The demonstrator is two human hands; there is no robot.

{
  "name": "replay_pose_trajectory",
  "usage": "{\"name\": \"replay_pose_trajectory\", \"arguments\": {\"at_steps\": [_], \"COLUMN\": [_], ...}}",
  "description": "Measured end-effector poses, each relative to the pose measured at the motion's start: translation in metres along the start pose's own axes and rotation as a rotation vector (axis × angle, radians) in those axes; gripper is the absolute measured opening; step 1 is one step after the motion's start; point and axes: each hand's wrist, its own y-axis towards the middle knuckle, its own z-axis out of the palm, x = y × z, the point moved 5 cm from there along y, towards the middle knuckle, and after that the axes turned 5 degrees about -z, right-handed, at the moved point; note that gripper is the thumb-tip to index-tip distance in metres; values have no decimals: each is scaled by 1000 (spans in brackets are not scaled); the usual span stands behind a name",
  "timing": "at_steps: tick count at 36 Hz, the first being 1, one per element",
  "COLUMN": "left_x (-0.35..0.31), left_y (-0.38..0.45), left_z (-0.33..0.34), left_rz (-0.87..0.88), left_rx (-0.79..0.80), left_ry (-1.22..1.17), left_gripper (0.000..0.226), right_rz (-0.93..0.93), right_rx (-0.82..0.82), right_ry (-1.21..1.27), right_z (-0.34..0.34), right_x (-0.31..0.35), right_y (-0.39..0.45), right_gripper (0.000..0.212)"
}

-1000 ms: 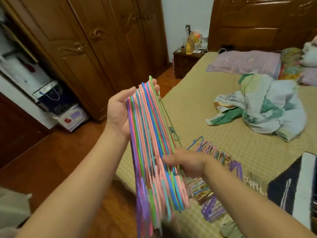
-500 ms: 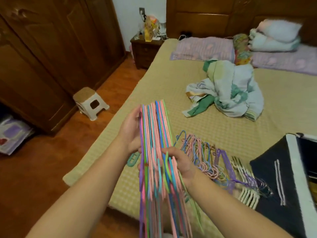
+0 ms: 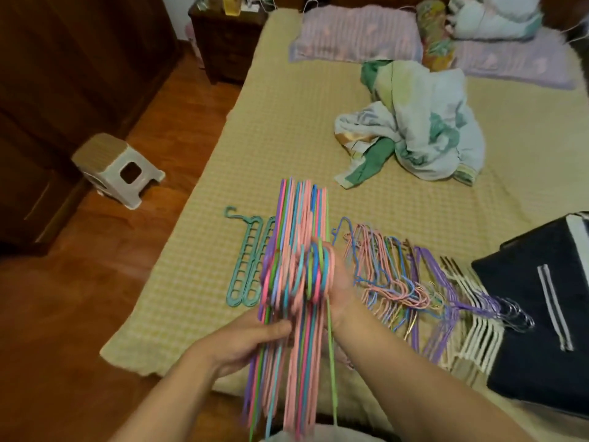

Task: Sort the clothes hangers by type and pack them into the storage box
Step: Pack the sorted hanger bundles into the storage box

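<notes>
A thick bundle of thin pink, blue, purple and green hangers (image 3: 302, 224) stands on edge over the bed's near side. My left hand (image 3: 242, 339) grips the bundle low on its left side. My right hand (image 3: 339, 282) grips it from the right, fingers curled among the hooks. Two teal multi-hole hangers (image 3: 247, 266) lie flat on the bed to the left. A spread row of thin coloured hangers (image 3: 385, 275), purple hangers (image 3: 443, 298) and cream hangers (image 3: 478, 330) lies to the right. The dark storage box (image 3: 548, 301) sits at the right edge.
The yellow bed mat (image 3: 287, 129) stretches ahead with a crumpled green-white blanket (image 3: 424, 129) and pillows (image 3: 357, 33) at the far end. A small plastic stool (image 3: 118, 167) stands on the wooden floor at the left, near a wardrobe (image 3: 63, 74) and a nightstand (image 3: 226, 39).
My view has swung down and right from the wardrobe to the bed. The bundle has come down lower over the bed edge, and my left hand has slid from its top to its lower part.
</notes>
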Motion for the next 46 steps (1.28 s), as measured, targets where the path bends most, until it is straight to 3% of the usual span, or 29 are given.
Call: {"name": "replay_pose_trajectory", "arguments": {"at_steps": [2,3,11,17,21,24,26,28,30,32,34,40,46], "left_x": [-3,-6,-12,14,6,4,3,2,1,-3,-1,13,30], "left_y": [4,4,-2,-7,0,6,12,19,33,49,75,148,216], "left_z": [-7,-10,-13,-5,-1,5,8,7,-1,-10,-21,-57,-99], "left_rz": [-7,-15,-18,-105,-105,-134,-157,-188,-204,-205,-208,-211,-192], "left_rx": [-101,-146,-141,-141,-113,-113,-129,-153,-173,-179,-191,-182,-179], "left_ry": [-11,-20,-6,-160,-116,-54,-29,-7,36,92,151,276,285], "left_gripper": [42,38,76,80,45,50,44,35,42,50,41,34,33], "right_rz": [-27,-54,-276,-320,-379,-192,-87,-93,-113,-136,-158,-157,-234], "right_rx": [-7,23,-191,-397,-536,-407,-284,-255,-258,-239,-202,-104,-177], "right_ry": [15,41,-77,-330,-578,-404,-218,-137,-88,-34,33,84,-63], "right_z": [7,13,5,-16,-33,-34,-25,-25,-28,-34,-48,-96,-136], "right_x": [-2,-3,-5,-5,11,12,9,6,6,4,5,3,10], "right_y": [12,14,25,14,3,5,3,8,15,29,51,108,159], "right_gripper": [41,41,23,40,66,37,41,47,48,62,76,64,59]}}
